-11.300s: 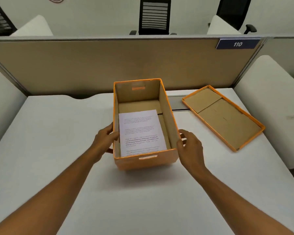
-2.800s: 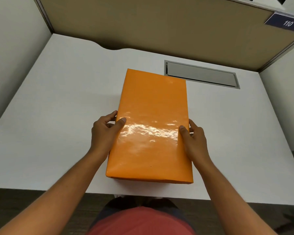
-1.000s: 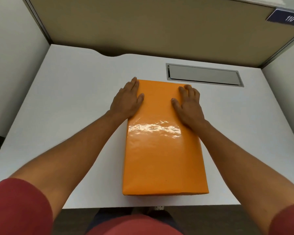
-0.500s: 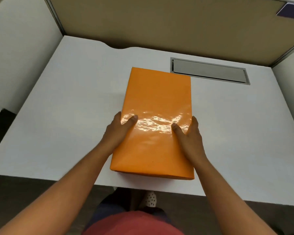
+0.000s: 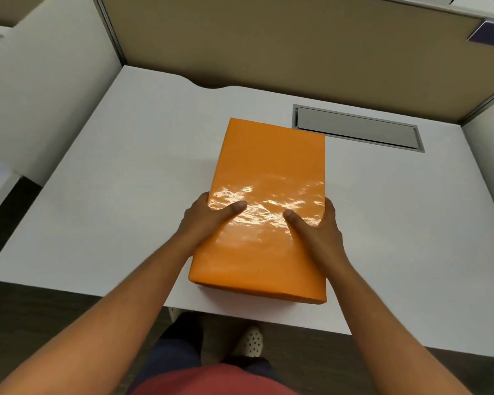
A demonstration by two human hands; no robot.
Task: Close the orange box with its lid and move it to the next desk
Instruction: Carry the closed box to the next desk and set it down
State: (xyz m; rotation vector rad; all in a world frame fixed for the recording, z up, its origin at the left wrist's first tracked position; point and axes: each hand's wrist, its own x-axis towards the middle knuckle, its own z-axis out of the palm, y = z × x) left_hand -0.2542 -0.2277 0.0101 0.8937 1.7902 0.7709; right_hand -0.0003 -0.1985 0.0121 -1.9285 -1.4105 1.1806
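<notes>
Orange box (image 5: 268,206) sits lid-on at the near middle of the white desk (image 5: 120,178), long axis running away from me, near end close to the desk's front edge. Lid (image 5: 271,155) looks fully seated, glossy top, no gap I can see along the edges. My left hand (image 5: 204,220) clamps the left long side, thumb laid flat on the lid top; my right hand (image 5: 317,226) mirrors it on the right side, thumb on top too. Fingers of both go down the side walls, out of sight, so I can't tell if they reach under the base. Both hands gripping the box, not open.

Step in hand, as I judge it: lift and carry to the next desk. Closing looks done. To do it well: squeeze evenly from both sides, keep thumbs pressing the lid so it doesn't pop off, lift level. Grip is nearer my end than the far end, so the far end may dip; I'd slide the hands a bit forward or curl fingers under the base first. Glossy surface may slip, so firm pressure.

Cable tray cover (image 5: 357,129) sits just beyond the far right corner, apart from the box, no obstacle. Low partition (image 5: 40,89) stands on the left, so the box has to clear it or go around if I head that way.
</notes>
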